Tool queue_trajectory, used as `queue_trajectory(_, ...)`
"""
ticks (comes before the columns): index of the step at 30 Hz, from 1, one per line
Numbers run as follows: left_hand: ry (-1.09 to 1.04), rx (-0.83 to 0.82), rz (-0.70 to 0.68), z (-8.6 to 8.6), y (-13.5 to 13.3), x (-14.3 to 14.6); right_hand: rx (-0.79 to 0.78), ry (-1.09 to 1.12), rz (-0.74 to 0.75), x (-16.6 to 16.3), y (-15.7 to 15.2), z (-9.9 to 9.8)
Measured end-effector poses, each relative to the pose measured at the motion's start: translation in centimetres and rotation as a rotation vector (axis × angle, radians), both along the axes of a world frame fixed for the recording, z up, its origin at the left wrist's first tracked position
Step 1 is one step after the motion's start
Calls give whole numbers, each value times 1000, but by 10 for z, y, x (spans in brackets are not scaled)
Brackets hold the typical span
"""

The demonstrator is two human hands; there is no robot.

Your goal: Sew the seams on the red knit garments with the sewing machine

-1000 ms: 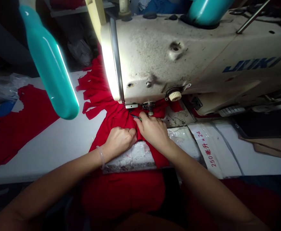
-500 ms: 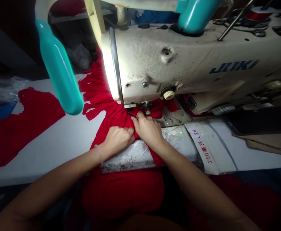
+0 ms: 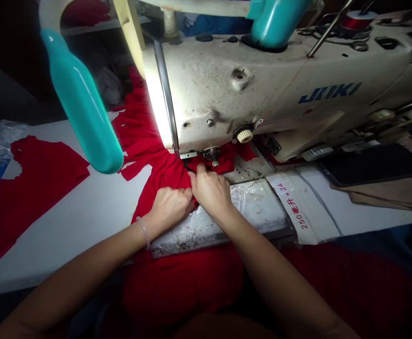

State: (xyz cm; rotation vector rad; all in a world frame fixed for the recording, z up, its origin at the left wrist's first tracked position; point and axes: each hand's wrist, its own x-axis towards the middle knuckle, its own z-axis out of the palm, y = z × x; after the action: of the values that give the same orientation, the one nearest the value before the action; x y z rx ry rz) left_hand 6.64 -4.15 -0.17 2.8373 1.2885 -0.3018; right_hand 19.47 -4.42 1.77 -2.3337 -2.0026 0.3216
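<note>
My left hand (image 3: 170, 207) presses and pinches bunched red knit fabric (image 3: 166, 176) on the white sewing table, a bangle on its wrist. My right hand (image 3: 209, 190) sits just beside it, fingers gripping a thin dark pick (image 3: 189, 166) whose tip reaches toward the presser foot (image 3: 189, 155) of a Juki sewing machine (image 3: 248, 89). The fabric runs under the machine head and spreads behind it in ragged strips. The needle is hidden behind the machine's front plate and the cloth.
A cut red fabric panel (image 3: 39, 188) lies on the white table (image 3: 75, 226) at left. A teal rounded tube (image 3: 82, 108) hangs left of the machine. A phone (image 3: 371, 163) lies at right, beside a printed white carton sheet (image 3: 297, 207). More red fabric (image 3: 181, 287) hangs below the table edge.
The whole view has shifted left and tilted slightly. Both hands remain on the fabric at the presser foot, and the pick's green part no longer shows.
</note>
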Motion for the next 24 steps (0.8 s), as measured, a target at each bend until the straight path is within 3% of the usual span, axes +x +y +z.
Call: queue_trajectory(24, -17, -4, 26, 6, -3, 3, 13, 25, -18, 1, 1, 0)
